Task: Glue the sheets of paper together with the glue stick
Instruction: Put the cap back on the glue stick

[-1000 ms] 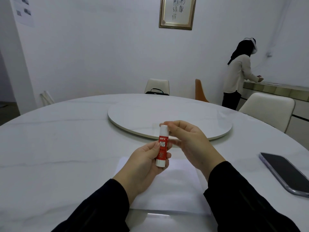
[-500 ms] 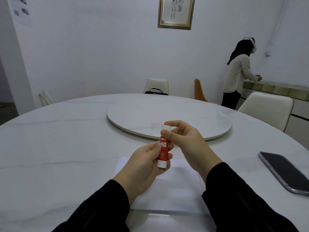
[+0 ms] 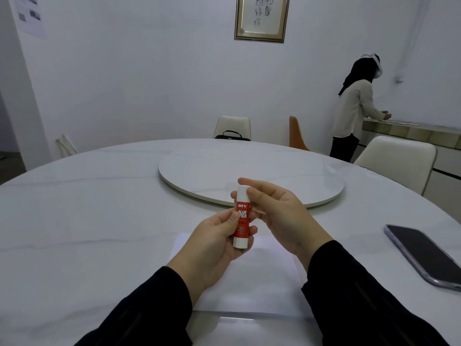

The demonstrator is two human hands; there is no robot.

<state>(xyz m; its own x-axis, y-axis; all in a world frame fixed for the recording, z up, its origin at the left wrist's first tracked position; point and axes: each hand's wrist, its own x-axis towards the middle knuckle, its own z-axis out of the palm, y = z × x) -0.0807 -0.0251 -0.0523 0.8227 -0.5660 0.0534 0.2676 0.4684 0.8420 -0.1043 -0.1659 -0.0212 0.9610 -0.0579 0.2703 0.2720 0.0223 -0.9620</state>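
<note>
Round white marble table [image 3: 87,221] with lazy Susan [image 3: 249,176] at centre; paper [image 3: 249,283] lower centre, phone [image 3: 424,255] right. Left hand [image 3: 214,245] grips glue stick [image 3: 242,218] upright; right hand [image 3: 277,213] pinches its cap. Framed picture [image 3: 260,17] on the wall, top centre.

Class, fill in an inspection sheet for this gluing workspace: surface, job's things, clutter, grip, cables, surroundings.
Surface: round white marble table with a raised turntable.
Job's things: glue stick upright, cap on; paper sheets flat beneath the hands.
Clutter: phone face up at right.
Grip: left hand holds the stick's body; right hand pinches its cap.
Cables: nothing seen.
Surroundings: chairs, framed picture, a person at a side counter.
</note>
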